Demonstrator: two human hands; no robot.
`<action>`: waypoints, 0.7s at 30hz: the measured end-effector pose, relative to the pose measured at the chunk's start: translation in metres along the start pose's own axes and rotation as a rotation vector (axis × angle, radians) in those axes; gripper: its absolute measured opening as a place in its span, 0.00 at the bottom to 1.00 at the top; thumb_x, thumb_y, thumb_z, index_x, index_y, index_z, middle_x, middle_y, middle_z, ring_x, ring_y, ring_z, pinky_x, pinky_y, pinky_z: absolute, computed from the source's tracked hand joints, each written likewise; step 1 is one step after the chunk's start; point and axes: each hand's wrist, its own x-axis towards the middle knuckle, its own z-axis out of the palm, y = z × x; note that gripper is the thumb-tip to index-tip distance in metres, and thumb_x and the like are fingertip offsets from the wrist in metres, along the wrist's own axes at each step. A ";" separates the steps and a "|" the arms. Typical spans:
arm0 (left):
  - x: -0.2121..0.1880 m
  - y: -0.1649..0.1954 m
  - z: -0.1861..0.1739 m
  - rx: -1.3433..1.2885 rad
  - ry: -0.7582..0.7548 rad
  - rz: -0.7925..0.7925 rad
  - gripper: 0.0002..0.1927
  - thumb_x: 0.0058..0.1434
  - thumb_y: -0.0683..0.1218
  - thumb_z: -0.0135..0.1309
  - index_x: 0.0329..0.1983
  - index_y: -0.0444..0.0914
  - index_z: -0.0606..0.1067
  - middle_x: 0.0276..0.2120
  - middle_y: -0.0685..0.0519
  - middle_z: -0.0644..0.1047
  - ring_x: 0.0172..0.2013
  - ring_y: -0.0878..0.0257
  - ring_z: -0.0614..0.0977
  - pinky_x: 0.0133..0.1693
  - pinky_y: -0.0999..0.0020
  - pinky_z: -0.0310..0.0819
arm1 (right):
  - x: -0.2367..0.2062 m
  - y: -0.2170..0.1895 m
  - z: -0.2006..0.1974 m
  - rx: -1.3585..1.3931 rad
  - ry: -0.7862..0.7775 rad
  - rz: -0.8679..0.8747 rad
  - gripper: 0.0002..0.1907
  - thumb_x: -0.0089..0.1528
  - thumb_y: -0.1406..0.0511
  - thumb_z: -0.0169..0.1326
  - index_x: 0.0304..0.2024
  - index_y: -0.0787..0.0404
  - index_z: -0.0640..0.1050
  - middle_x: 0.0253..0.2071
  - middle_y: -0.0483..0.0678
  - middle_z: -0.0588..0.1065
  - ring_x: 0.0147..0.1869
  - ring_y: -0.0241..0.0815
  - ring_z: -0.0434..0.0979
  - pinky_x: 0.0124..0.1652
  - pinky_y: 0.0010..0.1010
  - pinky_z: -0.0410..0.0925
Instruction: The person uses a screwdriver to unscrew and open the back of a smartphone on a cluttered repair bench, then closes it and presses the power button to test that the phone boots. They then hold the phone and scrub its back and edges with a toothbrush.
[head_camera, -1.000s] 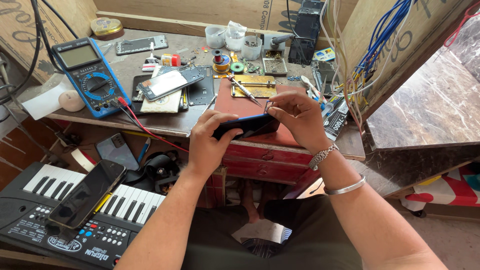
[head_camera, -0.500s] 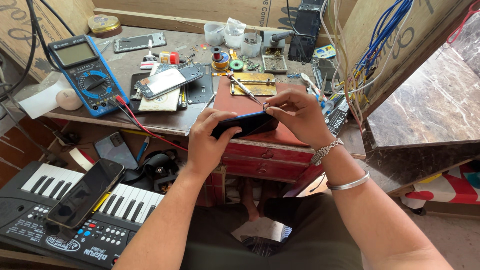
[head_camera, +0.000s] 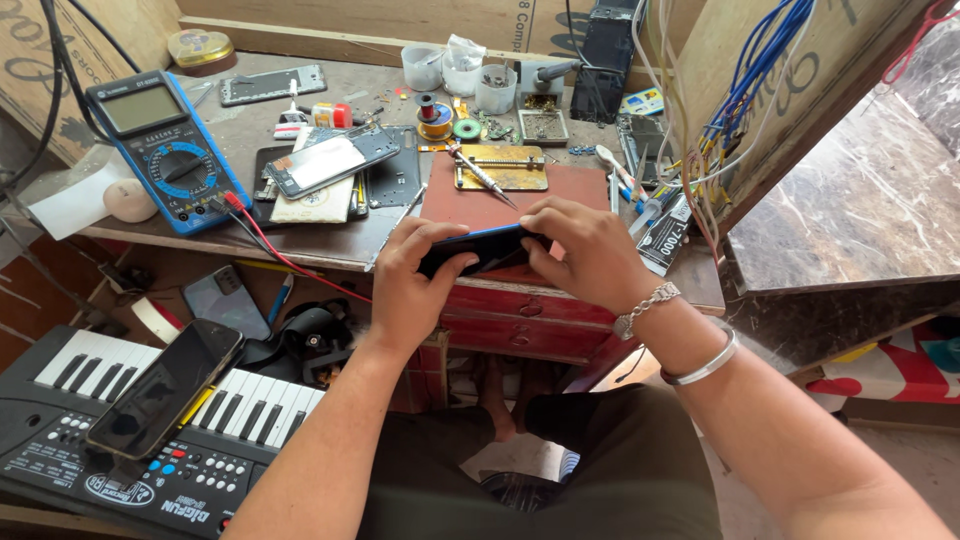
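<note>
Both my hands hold a dark phone with a blue edge (head_camera: 484, 247) flat above the front edge of the workbench. My left hand (head_camera: 412, 277) grips its left end, thumb on top. My right hand (head_camera: 580, 249) clasps the right end, fingers curled over the upper edge; a metal watch and a bangle sit on that wrist. Just behind the phone lie a reddish mat (head_camera: 470, 205), a brass plate (head_camera: 503, 167) and a screwdriver (head_camera: 478, 172).
A blue multimeter (head_camera: 160, 150) with red and black leads lies at the left. Opened phones and parts (head_camera: 330, 165) are in the middle, small cups (head_camera: 460, 70) at the back, blue wires (head_camera: 745, 90) at the right. A keyboard (head_camera: 150, 430) with a phone (head_camera: 165, 388) on it sits lower left.
My right hand's fingers have come down from a raised pinch onto the phone's upper edge. The phone stays in both hands.
</note>
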 end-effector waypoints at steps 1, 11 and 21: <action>0.000 0.000 0.000 -0.002 0.002 -0.005 0.17 0.54 0.38 0.68 0.46 0.39 0.79 0.39 0.50 0.78 0.41 0.53 0.82 0.44 0.62 0.76 | 0.002 -0.003 0.000 -0.048 -0.028 0.034 0.10 0.61 0.67 0.60 0.44 0.62 0.77 0.45 0.50 0.80 0.40 0.50 0.81 0.39 0.37 0.73; -0.012 -0.020 0.016 -0.312 0.155 -0.313 0.12 0.57 0.37 0.67 0.41 0.36 0.76 0.35 0.52 0.81 0.37 0.65 0.82 0.41 0.68 0.78 | -0.020 -0.012 0.025 0.399 0.328 0.307 0.30 0.65 0.66 0.59 0.66 0.63 0.63 0.62 0.55 0.70 0.64 0.46 0.74 0.58 0.35 0.70; -0.028 -0.031 0.041 -0.993 0.116 -0.508 0.21 0.63 0.37 0.65 0.46 0.40 0.62 0.39 0.56 0.74 0.40 0.72 0.76 0.45 0.76 0.70 | -0.012 -0.041 0.064 1.000 0.159 0.435 0.36 0.70 0.69 0.51 0.76 0.61 0.51 0.65 0.56 0.67 0.64 0.43 0.67 0.61 0.34 0.62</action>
